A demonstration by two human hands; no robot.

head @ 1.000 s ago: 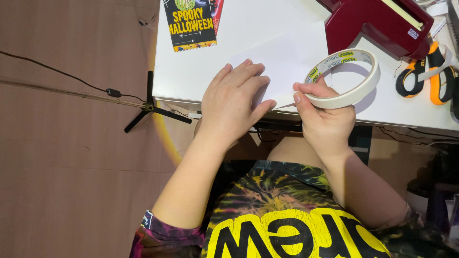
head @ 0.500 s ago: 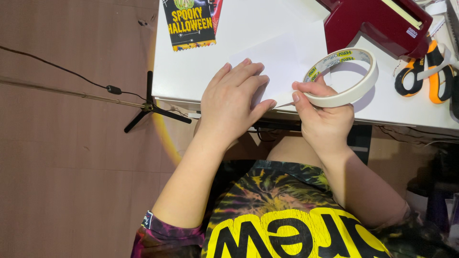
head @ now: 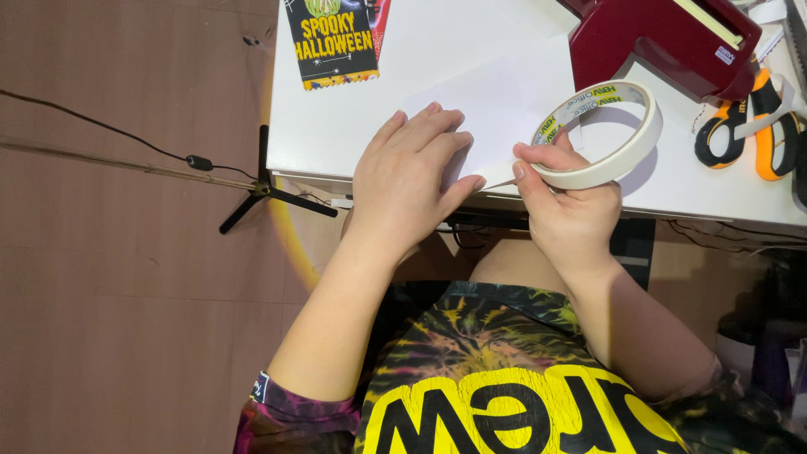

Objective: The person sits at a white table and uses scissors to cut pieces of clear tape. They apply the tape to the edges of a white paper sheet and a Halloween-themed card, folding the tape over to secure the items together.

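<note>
My right hand [head: 567,206] grips a roll of cream masking tape [head: 609,139] at the near edge of the white table [head: 336,126]. A short strip of tape runs from the roll toward my left hand [head: 408,181]. That hand lies flat, fingers spread, on a white sheet of paper [head: 513,101], its fingertips at the end of the strip.
A dark red box-shaped device [head: 664,38] stands at the back of the table. Orange-and-black scissors [head: 756,126] lie at the right. A printed black packet [head: 332,38] lies at the table's back left. A tripod leg and cable [head: 252,189] cross the brown floor at left.
The tape roll has tilted and shifted slightly in my right hand; my left hand stays flat on the paper.
</note>
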